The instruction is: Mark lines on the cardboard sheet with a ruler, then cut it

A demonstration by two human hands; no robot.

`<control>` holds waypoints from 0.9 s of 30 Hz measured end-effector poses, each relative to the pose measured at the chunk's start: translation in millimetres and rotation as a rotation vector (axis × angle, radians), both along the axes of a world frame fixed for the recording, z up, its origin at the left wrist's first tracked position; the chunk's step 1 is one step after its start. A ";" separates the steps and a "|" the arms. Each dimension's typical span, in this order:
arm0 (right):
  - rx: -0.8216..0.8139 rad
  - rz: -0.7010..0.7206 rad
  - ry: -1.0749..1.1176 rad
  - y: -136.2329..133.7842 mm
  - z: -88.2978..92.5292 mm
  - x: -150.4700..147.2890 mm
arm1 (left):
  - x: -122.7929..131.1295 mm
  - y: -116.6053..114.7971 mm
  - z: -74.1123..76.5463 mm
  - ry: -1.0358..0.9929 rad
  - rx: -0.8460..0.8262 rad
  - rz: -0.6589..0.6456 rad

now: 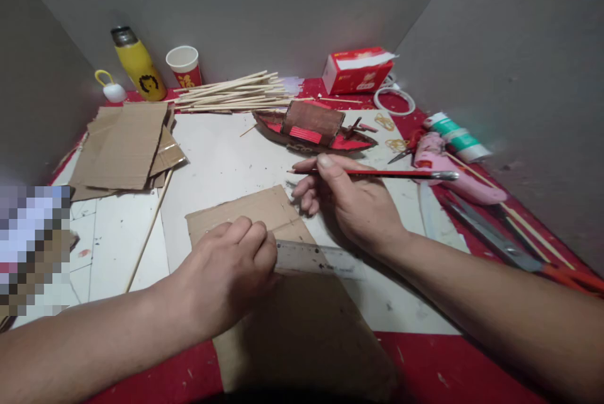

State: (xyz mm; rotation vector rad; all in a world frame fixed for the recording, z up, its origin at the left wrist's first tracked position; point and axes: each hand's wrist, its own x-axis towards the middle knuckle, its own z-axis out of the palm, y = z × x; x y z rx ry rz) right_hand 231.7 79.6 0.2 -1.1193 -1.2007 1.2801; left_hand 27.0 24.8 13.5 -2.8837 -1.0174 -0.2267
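My right hand [349, 202] pinches a red and black pencil [391, 174] between thumb and fingers, its sharpened tip pointing left. With curled fingers, my left hand [236, 259] grips the left end of a clear plastic ruler [321, 258], hiding that end. The ruler lies across a piece of brown cardboard [292, 303] and sticks out past its right edge. Under my right wrist the ruler's far end rests over white board. Just beyond my right hand stands a small model boat [314, 127] with a brown canopy and red inside.
Cardboard pieces [123, 146] are stacked at the left, beside a thin stick [150, 231]. Behind lie many wooden sticks [231, 94], a yellow bottle [139, 67], a paper cup [183, 64] and a red tissue box [358, 70]. A pink glue gun [457, 174] and scissors [509, 250] lie right.
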 end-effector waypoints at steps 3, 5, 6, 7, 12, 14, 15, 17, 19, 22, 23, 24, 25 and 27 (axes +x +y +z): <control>0.015 0.009 -0.032 0.6 -0.7 0.2 | -3.4 0.6 -1.5 -0.022 -0.064 -0.006; 0.024 0.015 -0.055 0.7 -0.4 0.6 | -5.0 1.2 -0.2 -0.034 -0.122 0.016; 0.027 0.018 -0.066 0.6 -0.1 0.9 | -5.3 1.5 1.5 -0.028 -0.157 0.037; 0.030 0.020 -0.076 0.6 0.0 1.2 | -5.2 1.7 3.7 -0.020 -0.189 0.061; 0.050 0.012 -0.073 1.1 -1.9 2.6 | -2.5 3.3 14.7 0.023 -0.333 0.142; 0.056 0.015 -0.067 1.3 -2.7 2.8 | -1.5 3.6 16.2 0.036 -0.377 0.171; 0.060 0.014 -0.068 1.3 -2.9 2.9 | -1.1 3.3 16.4 0.042 -0.393 0.183; 0.069 0.013 -0.078 1.1 -2.7 2.9 | -0.4 2.0 16.6 0.055 -0.412 0.193; 0.073 0.012 -0.088 1.0 -2.2 2.8 | 0.2 -0.1 17.7 0.070 -0.410 0.198; 0.072 0.013 -0.086 1.1 -2.2 2.8 | 0.7 -2.4 22.6 0.103 -0.413 0.207; 0.072 0.012 -0.081 1.2 -2.4 2.8 | 0.6 -2.6 25.1 0.120 -0.420 0.209; 0.073 0.012 -0.076 1.3 -2.6 2.8 | 0.4 -2.5 27.8 0.144 -0.433 0.209; 0.073 0.012 -0.072 1.4 -2.8 2.9 | 0.1 -2.1 30.6 0.172 -0.449 0.209; 0.077 0.011 -0.068 1.4 -2.6 3.1 | -0.7 -0.4 35.8 0.228 -0.483 0.216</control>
